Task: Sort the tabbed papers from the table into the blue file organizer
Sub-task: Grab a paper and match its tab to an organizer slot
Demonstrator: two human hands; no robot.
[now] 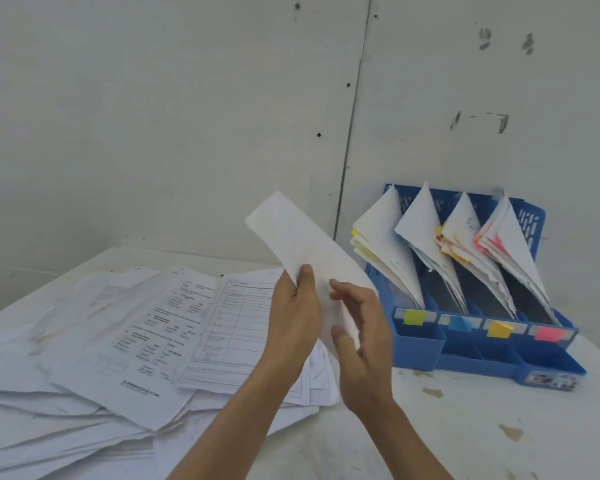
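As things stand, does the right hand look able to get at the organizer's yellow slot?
Probably yes. The right hand is open, the organizer stands just to its right, and nothing lies between them. The left hand alone grips the sheet.

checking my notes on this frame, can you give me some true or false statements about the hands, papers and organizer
The left hand grips a raised sheet. True.
The right hand holds a pen. False: its fingers are open, holding nothing.
Left to right, the front tabs run yellow, blue, orange, pink. True.
One slot of the blue file organizer is empty. False: all four hold papers.
The paper pile lies right of the organizer. False: it lies left.
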